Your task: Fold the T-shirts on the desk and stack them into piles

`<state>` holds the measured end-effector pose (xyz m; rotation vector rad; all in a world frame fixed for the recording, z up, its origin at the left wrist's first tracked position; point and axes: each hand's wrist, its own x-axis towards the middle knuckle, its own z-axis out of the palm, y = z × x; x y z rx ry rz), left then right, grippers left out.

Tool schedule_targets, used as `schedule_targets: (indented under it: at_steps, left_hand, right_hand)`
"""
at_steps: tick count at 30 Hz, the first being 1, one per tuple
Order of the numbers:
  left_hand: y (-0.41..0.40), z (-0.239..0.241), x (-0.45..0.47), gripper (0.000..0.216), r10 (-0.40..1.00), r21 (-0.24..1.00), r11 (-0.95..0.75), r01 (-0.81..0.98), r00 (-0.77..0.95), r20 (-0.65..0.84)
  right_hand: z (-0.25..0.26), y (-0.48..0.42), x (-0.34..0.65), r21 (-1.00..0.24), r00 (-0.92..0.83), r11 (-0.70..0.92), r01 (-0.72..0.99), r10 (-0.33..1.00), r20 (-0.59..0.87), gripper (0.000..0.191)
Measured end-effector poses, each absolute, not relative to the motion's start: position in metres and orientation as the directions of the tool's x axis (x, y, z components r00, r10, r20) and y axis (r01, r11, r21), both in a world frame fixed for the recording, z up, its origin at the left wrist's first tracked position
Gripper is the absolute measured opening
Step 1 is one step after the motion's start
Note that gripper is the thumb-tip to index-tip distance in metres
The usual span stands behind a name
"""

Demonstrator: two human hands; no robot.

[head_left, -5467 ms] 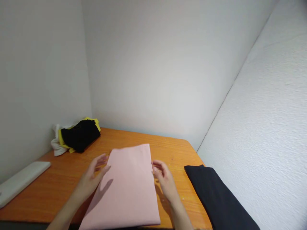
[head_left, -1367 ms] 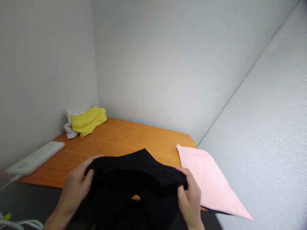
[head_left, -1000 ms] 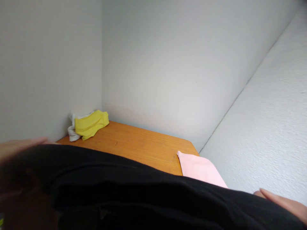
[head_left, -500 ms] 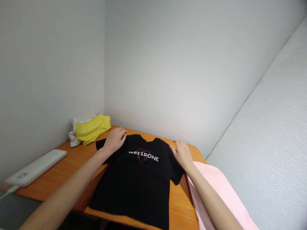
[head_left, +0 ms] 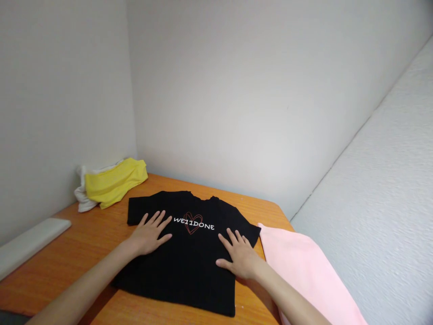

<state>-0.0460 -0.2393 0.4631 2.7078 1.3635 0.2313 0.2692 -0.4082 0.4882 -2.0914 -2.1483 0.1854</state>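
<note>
A black T-shirt lies spread out front side up, its neck toward the far wall. White lettering and a red heart outline mark its chest. My left hand rests on the shirt's left side below the sleeve, fingers spread. On the right side of the shirt lies my right hand, open too, with its fingers stretched toward the chest print. Neither hand grips the cloth.
The shirt lies on a wooden table against the walls. Yellow folded cloth sits with white cloth at the back left. A white oblong device is at the left edge. Pink cloth hangs over the right side.
Both hands have moved from the shoulders and sleeves down onto the shirt's body, fingers now spread. The sleeves lie flatter and wider. The view has shifted slightly to the right.
</note>
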Motion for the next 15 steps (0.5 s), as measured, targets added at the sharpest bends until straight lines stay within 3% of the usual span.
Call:
schedule_targets:
  at_steps: [3,5,7,9,12,15]
  left_hand:
    - [-0.293,0.490,-0.031,0.048,0.745,0.105,-0.663,0.742,0.638,0.196]
    - [-0.344,0.502,-0.005,0.037,0.638,0.179,-0.770,0.613,0.729,0.250]
    - [-0.394,0.499,0.028,0.029,0.554,0.265,-0.826,0.498,0.804,0.217]
    - [-0.431,0.483,0.062,0.039,0.489,0.296,-0.852,0.432,0.857,0.159]
    - [-0.454,0.457,0.097,0.055,0.530,0.295,-0.814,0.501,0.848,0.021]
    - [-0.451,0.451,0.105,0.044,0.597,0.310,-0.750,0.585,0.800,-0.065]
  right_hand:
    - [0.512,-0.390,0.284,-0.220,-0.008,0.032,0.975,0.994,0.112,0.059]
    - [0.522,-0.366,0.301,-0.229,0.138,-0.097,0.969,0.975,0.173,0.045]
    - [0.524,-0.340,0.318,-0.226,0.285,-0.244,0.943,0.943,0.174,0.039]
    - [0.517,-0.318,0.330,-0.229,0.365,-0.330,0.916,0.921,0.134,0.039]
    - [0.503,-0.300,0.340,-0.261,0.402,-0.377,0.889,0.914,0.049,0.038]
    - [0.494,-0.298,0.344,-0.343,0.380,-0.365,0.865,0.925,-0.024,0.035]
